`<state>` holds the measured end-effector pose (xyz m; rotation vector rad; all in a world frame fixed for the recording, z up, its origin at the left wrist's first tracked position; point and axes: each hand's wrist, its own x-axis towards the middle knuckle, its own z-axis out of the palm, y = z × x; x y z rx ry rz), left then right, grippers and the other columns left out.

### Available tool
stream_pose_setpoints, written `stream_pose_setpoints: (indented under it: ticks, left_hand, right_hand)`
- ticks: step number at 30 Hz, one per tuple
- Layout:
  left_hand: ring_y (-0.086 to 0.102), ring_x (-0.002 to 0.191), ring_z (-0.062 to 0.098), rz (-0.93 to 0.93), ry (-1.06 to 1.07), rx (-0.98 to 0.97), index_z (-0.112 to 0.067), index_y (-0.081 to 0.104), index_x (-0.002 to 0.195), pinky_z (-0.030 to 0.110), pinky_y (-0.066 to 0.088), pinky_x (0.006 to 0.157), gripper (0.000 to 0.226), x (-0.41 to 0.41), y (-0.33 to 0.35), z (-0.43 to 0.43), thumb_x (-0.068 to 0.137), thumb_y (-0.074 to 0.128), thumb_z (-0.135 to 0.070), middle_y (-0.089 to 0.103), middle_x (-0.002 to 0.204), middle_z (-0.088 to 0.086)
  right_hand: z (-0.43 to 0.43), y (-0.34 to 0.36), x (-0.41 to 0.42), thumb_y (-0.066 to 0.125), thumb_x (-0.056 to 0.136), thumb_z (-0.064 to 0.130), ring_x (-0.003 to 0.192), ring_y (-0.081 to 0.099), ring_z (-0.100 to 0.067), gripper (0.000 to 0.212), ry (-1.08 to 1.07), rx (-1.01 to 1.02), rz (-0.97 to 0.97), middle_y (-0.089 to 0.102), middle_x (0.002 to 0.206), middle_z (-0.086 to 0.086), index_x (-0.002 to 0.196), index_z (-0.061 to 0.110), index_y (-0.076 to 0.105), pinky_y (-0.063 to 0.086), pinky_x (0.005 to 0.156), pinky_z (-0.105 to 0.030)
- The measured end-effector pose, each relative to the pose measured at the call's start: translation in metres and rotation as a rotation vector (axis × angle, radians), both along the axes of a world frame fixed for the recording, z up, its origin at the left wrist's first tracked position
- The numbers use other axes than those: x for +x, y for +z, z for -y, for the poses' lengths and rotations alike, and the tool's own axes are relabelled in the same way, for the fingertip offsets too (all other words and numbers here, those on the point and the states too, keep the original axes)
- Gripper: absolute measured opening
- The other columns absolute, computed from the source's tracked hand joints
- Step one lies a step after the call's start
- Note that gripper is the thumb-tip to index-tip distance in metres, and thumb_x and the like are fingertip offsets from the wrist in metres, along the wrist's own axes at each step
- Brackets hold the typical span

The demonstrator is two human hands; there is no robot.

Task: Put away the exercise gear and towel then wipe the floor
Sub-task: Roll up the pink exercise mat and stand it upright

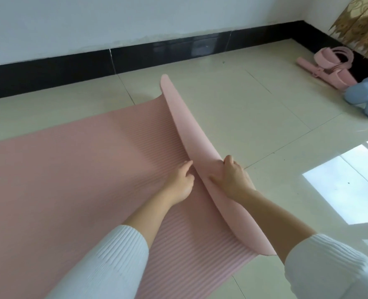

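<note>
- A pink exercise mat [70, 169] is lying flat on the tiled floor [243, 104], ribbed face up, and is serving as the landmark for all the places given here.
- The mat's right-hand end is curling up and over onto the ribbed face, forming a long flap [185, 117] with its smooth underside showing.
- The left hand [182, 182] is resting on the ribbed face just beside the flap. Its fingers [187, 167] are curling together, with their tips tucking in against the flap's free edge.
- The right hand [232, 180] is lying on top of the flap. Its fingers [228, 160] are bending over the rounded crest and clamping the mat, while the thumb is stretching along the flap's near slope.
- Both forearms are reaching out over the mat's near corner from white ribbed sleeves [114, 255].
- Well beyond the mat's curling end, a bundle of pink straps [332, 61] is lying on the floor in the room's corner, with pale blue padded pieces [364, 93] just beside it.
- A black skirting board [135, 59] is running along the wall behind the mat.
- A patch of sunlight [340, 186] is falling on the tiles to the right of the mat.
</note>
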<state>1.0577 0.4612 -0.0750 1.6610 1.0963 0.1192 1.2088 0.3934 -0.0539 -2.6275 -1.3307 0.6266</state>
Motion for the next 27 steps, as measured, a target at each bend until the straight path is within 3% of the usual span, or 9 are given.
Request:
stream_pose_setpoints:
  ticks: [2, 5, 9, 11, 14, 17, 21, 24, 27]
  left_hand:
    - [0.020, 0.144, 0.010, 0.170, 0.117, -0.198, -0.020, 0.024, 0.151, 0.028, 0.015, 0.117, 0.055, 0.010, 0.002, 0.003, 0.098, 0.037, -0.014, 0.023, 0.157, -0.005]
    - [0.028, 0.141, 0.010, 0.265, 0.224, -0.329, -0.028, 0.019, 0.152, 0.038, 0.022, 0.118, 0.058, 0.020, -0.003, 0.004, 0.099, 0.040, -0.022, 0.028, 0.155, -0.011]
    - [0.056, 0.119, 0.011, 0.427, 0.296, -0.450, -0.040, 0.037, 0.140, 0.034, 0.046, 0.090, 0.045, 0.031, -0.010, 0.001, 0.097, 0.043, -0.029, 0.058, 0.131, -0.013]
    - [0.059, 0.117, 0.013, 0.453, 0.354, -0.531, -0.040, 0.032, 0.144, 0.035, 0.050, 0.089, 0.055, 0.032, -0.018, -0.001, 0.091, 0.049, -0.042, 0.059, 0.131, -0.008]
    - [0.060, 0.115, 0.014, 0.419, 0.430, -0.619, -0.036, 0.037, 0.142, 0.042, 0.049, 0.098, 0.075, 0.027, -0.030, -0.004, 0.075, 0.055, -0.066, 0.059, 0.131, -0.006]
    - [0.060, 0.114, 0.017, 0.371, 0.483, -0.641, -0.033, 0.042, 0.137, 0.041, 0.048, 0.099, 0.095, 0.022, -0.034, -0.008, 0.057, 0.060, -0.081, 0.061, 0.127, -0.004]
    - [0.063, 0.110, 0.024, 0.361, 0.535, -0.590, -0.025, 0.040, 0.135, 0.046, 0.050, 0.096, 0.072, 0.014, -0.034, -0.009, 0.075, 0.067, -0.055, 0.062, 0.124, 0.001]
    - [0.061, 0.110, 0.027, 0.305, 0.580, -0.571, -0.019, 0.039, 0.127, 0.048, 0.049, 0.097, 0.052, 0.005, -0.036, -0.013, 0.086, 0.062, -0.042, 0.059, 0.122, 0.005]
    - [0.055, 0.115, 0.025, 0.178, 0.557, -0.421, -0.014, 0.038, 0.129, 0.042, 0.044, 0.101, 0.053, -0.004, -0.031, -0.016, 0.087, 0.060, -0.039, 0.054, 0.129, 0.004]
  right_hand:
    - [0.003, 0.003, -0.003, 0.060, 0.089, 0.037, 0.102, 0.057, -0.035, 0.041, 0.072, 0.036, 0.092, 0.056, 0.111, -0.014, 0.108, 0.008, 0.038, 0.038, 0.068, -0.035]
    - [0.005, 0.006, -0.007, 0.054, 0.093, 0.031, 0.099, 0.059, -0.033, 0.033, 0.154, 0.064, 0.226, 0.056, 0.109, -0.012, 0.111, 0.008, 0.039, 0.036, 0.064, -0.034]
    - [0.006, 0.005, -0.014, 0.052, 0.093, 0.032, 0.102, 0.057, -0.027, 0.037, 0.290, 0.087, 0.340, 0.051, 0.113, -0.006, 0.120, 0.010, 0.039, 0.038, 0.063, -0.033]
    - [0.013, -0.001, -0.018, 0.054, 0.091, 0.035, 0.104, 0.053, -0.026, 0.042, 0.339, 0.100, 0.321, 0.049, 0.114, -0.004, 0.122, 0.013, 0.040, 0.043, 0.071, -0.035]
    - [0.028, -0.011, -0.027, 0.054, 0.090, 0.038, 0.101, 0.049, -0.025, 0.037, 0.357, 0.179, 0.232, 0.052, 0.110, 0.000, 0.119, 0.016, 0.049, 0.043, 0.081, -0.038]
    - [0.031, -0.012, -0.039, 0.048, 0.090, 0.030, 0.091, 0.050, -0.020, 0.023, 0.234, 0.380, 0.075, 0.061, 0.094, 0.005, 0.104, 0.020, 0.063, 0.045, 0.075, -0.038]
    - [0.022, -0.004, -0.044, 0.048, 0.084, 0.013, 0.090, 0.055, -0.010, 0.028, 0.009, 0.396, -0.201, 0.063, 0.095, 0.012, 0.101, 0.026, 0.066, 0.046, 0.073, -0.030]
    - [0.019, -0.001, -0.042, 0.054, 0.078, 0.006, 0.087, 0.060, -0.011, 0.046, -0.133, 0.350, -0.344, 0.058, 0.111, 0.007, 0.121, 0.024, 0.054, 0.047, 0.067, -0.025]
    - [0.012, 0.004, -0.042, 0.068, 0.076, 0.012, 0.090, 0.057, -0.015, 0.066, -0.284, 0.199, -0.503, 0.046, 0.125, 0.001, 0.137, 0.018, 0.043, 0.045, 0.062, -0.023]
